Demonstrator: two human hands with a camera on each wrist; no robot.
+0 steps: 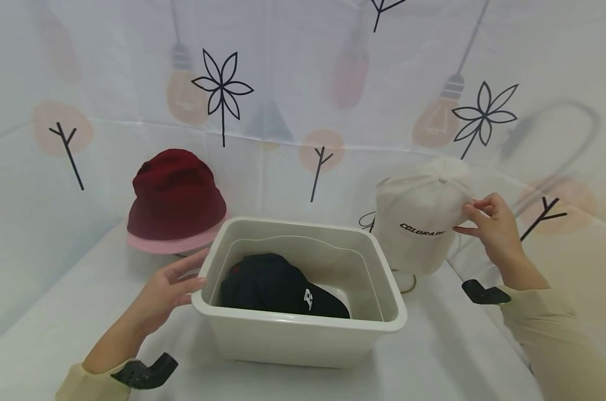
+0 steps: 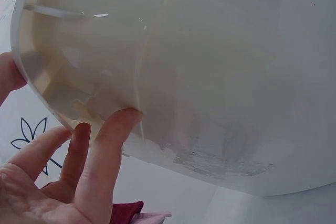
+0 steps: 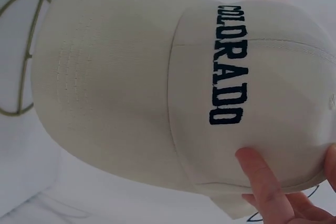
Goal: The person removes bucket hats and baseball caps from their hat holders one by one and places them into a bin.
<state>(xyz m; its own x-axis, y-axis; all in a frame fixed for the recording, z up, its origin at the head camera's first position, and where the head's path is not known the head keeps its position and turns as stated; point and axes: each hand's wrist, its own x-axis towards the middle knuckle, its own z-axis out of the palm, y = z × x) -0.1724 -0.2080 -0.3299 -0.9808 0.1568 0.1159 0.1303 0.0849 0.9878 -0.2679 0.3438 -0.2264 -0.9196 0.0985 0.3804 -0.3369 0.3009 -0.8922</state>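
A cream baseball cap (image 1: 418, 209) with dark COLORADO lettering is pinched at its right edge by my right hand (image 1: 498, 234). In the right wrist view the cap's brim (image 3: 105, 77) points left, and one finger (image 3: 260, 177) lies on the crown below the lettering. My left hand (image 1: 160, 292) touches the left end of an off-white plastic bin (image 1: 298, 342), its fingers spread and slightly bent against the rim and outer wall. A dark navy cap (image 1: 268, 284) with a white emblem lies inside the bin, brim to the right.
Behind the bin on the left sits a dark red bucket hat (image 1: 177, 195) with a pink brim edge. A thin gold wire base (image 1: 405, 281) shows below the cream cap. A printed cloth backdrop (image 1: 293, 83) hangs behind the white table surface (image 1: 433, 356).
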